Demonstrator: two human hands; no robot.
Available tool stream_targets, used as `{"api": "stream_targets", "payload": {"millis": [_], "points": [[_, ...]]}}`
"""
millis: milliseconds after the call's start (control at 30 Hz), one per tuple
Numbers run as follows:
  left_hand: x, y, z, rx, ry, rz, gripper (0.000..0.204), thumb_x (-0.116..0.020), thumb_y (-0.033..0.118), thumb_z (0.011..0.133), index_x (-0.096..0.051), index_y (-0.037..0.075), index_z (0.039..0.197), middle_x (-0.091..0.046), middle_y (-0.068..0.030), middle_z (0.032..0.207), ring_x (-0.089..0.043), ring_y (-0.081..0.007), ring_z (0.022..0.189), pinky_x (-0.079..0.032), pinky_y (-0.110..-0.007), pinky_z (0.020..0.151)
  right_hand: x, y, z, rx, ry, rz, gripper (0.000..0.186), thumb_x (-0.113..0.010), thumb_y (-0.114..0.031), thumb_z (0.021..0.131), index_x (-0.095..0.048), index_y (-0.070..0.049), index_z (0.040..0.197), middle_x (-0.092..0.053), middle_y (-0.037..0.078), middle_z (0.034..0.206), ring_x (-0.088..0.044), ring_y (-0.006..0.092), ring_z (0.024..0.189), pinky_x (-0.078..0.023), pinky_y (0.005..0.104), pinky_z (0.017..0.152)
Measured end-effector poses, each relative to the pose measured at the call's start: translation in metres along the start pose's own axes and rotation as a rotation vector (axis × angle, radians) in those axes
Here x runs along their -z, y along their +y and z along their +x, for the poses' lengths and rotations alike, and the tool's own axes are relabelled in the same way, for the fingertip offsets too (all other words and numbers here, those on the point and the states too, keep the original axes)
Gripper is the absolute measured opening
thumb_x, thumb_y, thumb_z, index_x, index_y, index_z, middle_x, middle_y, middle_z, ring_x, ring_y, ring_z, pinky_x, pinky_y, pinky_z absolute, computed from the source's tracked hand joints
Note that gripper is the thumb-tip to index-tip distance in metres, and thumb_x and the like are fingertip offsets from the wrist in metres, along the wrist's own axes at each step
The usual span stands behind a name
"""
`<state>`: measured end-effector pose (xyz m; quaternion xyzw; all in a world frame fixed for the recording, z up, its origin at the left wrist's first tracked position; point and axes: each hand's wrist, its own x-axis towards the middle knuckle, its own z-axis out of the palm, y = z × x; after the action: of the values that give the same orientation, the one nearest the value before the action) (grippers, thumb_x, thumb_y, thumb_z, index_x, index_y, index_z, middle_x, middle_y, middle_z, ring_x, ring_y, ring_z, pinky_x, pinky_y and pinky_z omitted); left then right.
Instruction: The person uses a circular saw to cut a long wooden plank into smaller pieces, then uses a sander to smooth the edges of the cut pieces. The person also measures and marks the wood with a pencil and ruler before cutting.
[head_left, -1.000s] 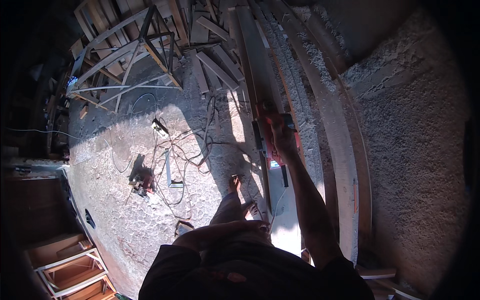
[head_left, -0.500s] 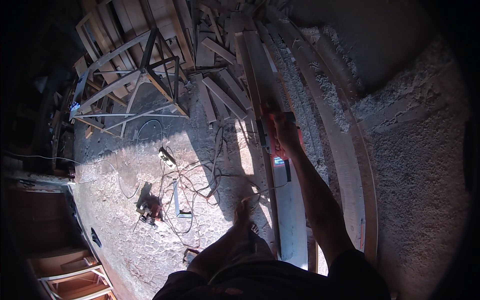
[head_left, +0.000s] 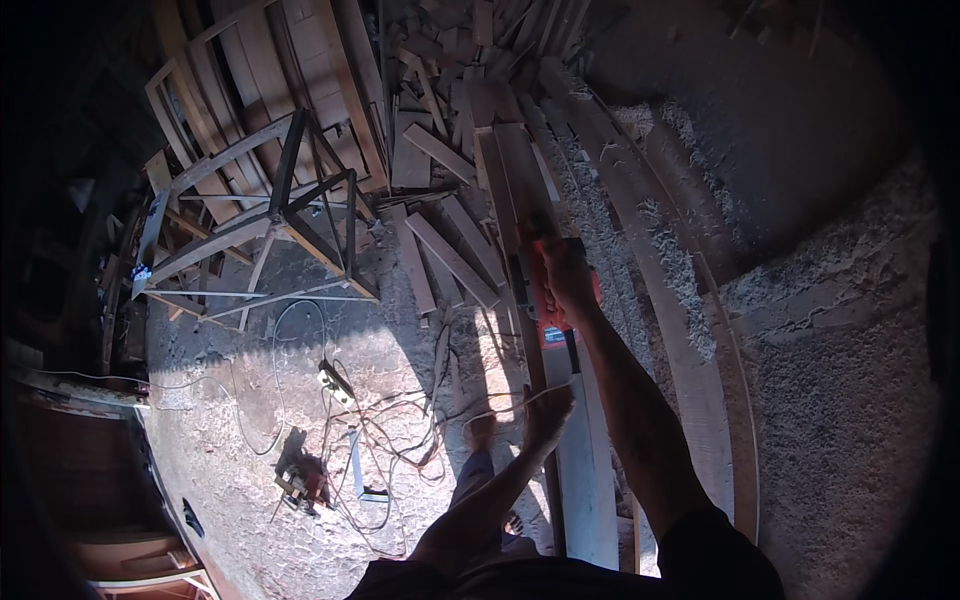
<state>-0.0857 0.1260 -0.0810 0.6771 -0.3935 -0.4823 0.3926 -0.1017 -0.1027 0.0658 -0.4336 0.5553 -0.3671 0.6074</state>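
Note:
A red and black electric hand planer (head_left: 552, 300) rests on a long pale board (head_left: 583, 470) to the right of my legs. My right hand (head_left: 568, 275) is closed around its top handle, with the arm stretched forward. Behind the planer, its thin power cord (head_left: 507, 405) runs left from the black cord sleeve. My left hand (head_left: 548, 418) is beside the board's left edge, its fingers at the cord and seemingly pinched on it; the fingertips are partly in shadow.
Cords tangle on the sunlit floor around a power strip (head_left: 336, 383), a metal square (head_left: 358, 470) and another power tool (head_left: 302, 483). Ahead stand a wooden frame (head_left: 275, 215) and loose offcuts (head_left: 450, 245). Shavings cover long planks (head_left: 670, 270) on the right.
My left hand has moved right, from over the floor to the board's edge, bringing the cord along. The planer has shifted slightly nearer in view, still in my right hand. The view has tilted.

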Motion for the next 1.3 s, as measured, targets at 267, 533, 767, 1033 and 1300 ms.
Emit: {"api": "stream_targets", "payload": {"millis": [267, 533, 767, 1033, 1300], "points": [[0.006, 0.058, 0.102, 0.013, 0.202, 0.088, 0.080, -0.082, 0.040, 0.084, -0.042, 0.001, 0.142, -0.055, -0.0216, 0.131, -0.059, -0.0348, 0.118, -0.050, -0.044, 0.097, -0.017, -0.033, 0.123, -0.007, -0.037, -0.017, 0.049, -0.057, -0.060, 0.097, -0.061, -0.012, 0.099, -0.046, -0.003, 0.054, -0.046, 0.0097, 0.039, -0.037, 0.0295, 0.035], [0.003, 0.029, 0.110, 0.032, 0.198, 0.051, 0.105, -0.085, 0.052, 0.076, -0.034, -0.006, 0.146, -0.053, -0.0278, 0.134, -0.058, -0.0401, 0.119, -0.048, -0.049, 0.098, -0.048, -0.096, 0.221, 0.043, 0.000, -0.049, 0.049, -0.054, -0.057, 0.099, -0.050, -0.012, 0.080, -0.046, -0.001, 0.056, -0.046, 0.0118, 0.039, -0.037, 0.0310, 0.034], [0.011, 0.035, 0.107, 0.062, 0.183, 0.127, 0.110, -0.084, 0.056, 0.076, -0.029, -0.006, 0.148, -0.052, -0.0305, 0.132, -0.054, -0.0463, 0.120, -0.045, -0.054, 0.100, -0.075, -0.122, 0.327, 0.066, -0.035, -0.035, 0.053, -0.054, -0.059, 0.098, -0.050, -0.011, 0.077, -0.048, 0.000, 0.058, -0.048, 0.0125, 0.042, -0.038, 0.0323, 0.037], [0.010, 0.029, 0.108, -0.063, 0.204, 0.112, 0.107, -0.083, 0.052, 0.078, -0.028, -0.006, 0.149, -0.047, -0.0302, 0.137, -0.049, -0.0463, 0.126, -0.042, -0.053, 0.104, -0.069, -0.129, 0.318, 0.095, -0.017, -0.019, 0.049, -0.055, -0.056, 0.099, -0.051, -0.011, 0.081, -0.047, 0.000, 0.060, -0.047, 0.0112, 0.043, -0.037, 0.0306, 0.037], [0.029, -0.035, 0.126, 0.588, 0.117, -1.121, 0.098, -0.029, 0.083, 0.094, -0.019, 0.010, 0.159, -0.050, -0.0124, 0.153, -0.046, -0.0316, 0.139, -0.037, -0.049, 0.112, 0.014, -0.017, 0.056, 0.055, -0.052, -0.178, 0.058, -0.054, -0.064, 0.098, -0.059, -0.007, 0.084, -0.051, 0.000, 0.058, -0.049, 0.0117, 0.043, -0.039, 0.0307, 0.038]]}}
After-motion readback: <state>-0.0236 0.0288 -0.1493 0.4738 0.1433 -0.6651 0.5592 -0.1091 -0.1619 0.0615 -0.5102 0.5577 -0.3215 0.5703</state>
